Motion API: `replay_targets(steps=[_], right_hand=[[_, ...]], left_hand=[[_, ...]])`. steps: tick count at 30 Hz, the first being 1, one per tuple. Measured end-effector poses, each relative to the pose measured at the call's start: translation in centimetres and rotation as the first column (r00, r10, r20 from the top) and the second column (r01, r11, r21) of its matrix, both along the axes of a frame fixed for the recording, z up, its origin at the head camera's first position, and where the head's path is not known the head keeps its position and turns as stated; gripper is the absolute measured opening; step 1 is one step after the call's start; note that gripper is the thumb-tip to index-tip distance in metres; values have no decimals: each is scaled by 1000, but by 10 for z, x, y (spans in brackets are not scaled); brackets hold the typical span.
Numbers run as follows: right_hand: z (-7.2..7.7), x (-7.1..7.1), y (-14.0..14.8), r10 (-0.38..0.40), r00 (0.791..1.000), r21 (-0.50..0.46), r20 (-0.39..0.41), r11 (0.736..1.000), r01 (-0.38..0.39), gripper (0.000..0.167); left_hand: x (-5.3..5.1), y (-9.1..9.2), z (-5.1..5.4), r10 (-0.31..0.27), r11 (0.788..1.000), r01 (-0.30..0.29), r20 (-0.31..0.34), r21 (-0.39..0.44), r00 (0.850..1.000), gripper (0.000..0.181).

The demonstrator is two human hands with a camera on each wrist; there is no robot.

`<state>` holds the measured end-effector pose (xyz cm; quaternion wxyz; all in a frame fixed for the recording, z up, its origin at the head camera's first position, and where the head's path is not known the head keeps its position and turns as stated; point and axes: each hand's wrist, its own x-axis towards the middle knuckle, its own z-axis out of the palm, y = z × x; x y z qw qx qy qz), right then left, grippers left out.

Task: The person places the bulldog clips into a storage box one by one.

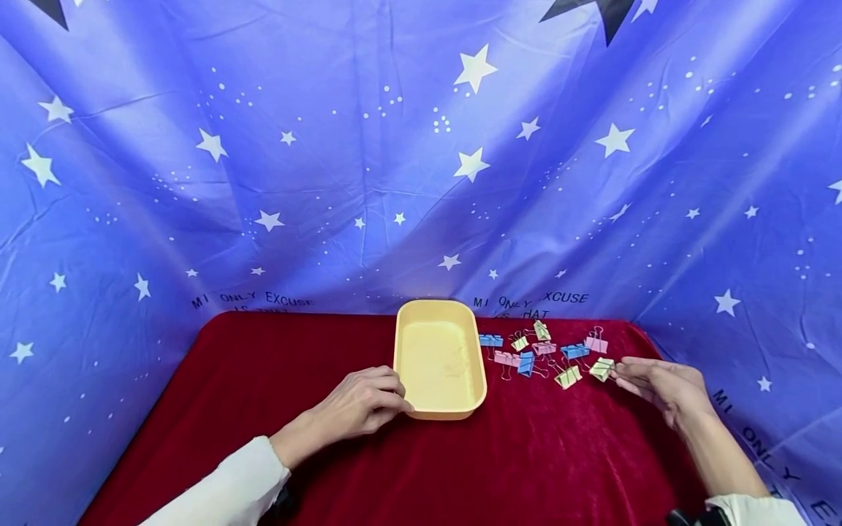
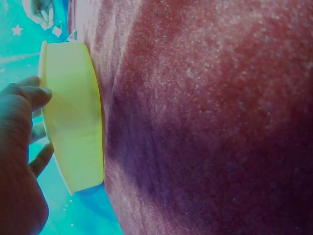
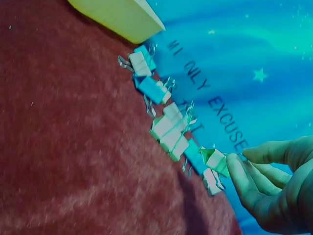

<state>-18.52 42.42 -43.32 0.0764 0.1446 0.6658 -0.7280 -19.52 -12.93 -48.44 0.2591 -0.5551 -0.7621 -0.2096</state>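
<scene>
My right hand (image 1: pixel 671 387) pinches a wire handle of a yellow-green binder clip (image 1: pixel 601 369) between thumb and fingers; in the right wrist view that clip (image 3: pixel 215 161) hangs above the other clips. A rectangular yellow tray (image 1: pixel 439 413), with bare inside, stands at the middle of the table. At its near left corner, my left hand (image 1: pixel 365 400) grips the rim. The left wrist view shows the thumb and fingers at the edge of the tray (image 2: pixel 73 122). Right of the tray lie several loose binder clips, among them blue (image 1: pixel 525 364), pink (image 1: pixel 596 342) and yellow-green (image 1: pixel 569 377) ones.
Dark red velvet cloth (image 1: pixel 526 467) covers the table. Behind it and along both sides hangs a blue curtain (image 1: pixel 368 146) with white stars and printed words. Some clips lie close to the table's back edge, near the curtain.
</scene>
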Motion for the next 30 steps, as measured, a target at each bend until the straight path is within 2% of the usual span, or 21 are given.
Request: replay_targets(steps=[6, 11, 15, 23, 30], right_hand=[[10, -2, -22, 27, 999, -42, -23, 999, -28, 50], [12, -8, -45, 66, 995, -57, -76, 996, -70, 49], [15, -12, -57, 83, 993, -57, -89, 994, -88, 47], [21, -15, -73, 97, 990, -71, -102, 992, -105, 45], [19, -17, -83, 103, 989, -44, -110, 993, -108, 44]], left_hand=[[0, 0, 2, -10, 1000, 10, 14, 10, 1000, 29], [1, 0, 2, -3, 1000, 3, 10, 8, 1000, 28], [1, 1, 1, 0, 1000, 0, 6, 2, 1000, 29], [2, 2, 3, 5, 1000, -5, 18, -10, 1000, 30], [5, 4, 5, 31, 999, -31, 32, -13, 999, 27]])
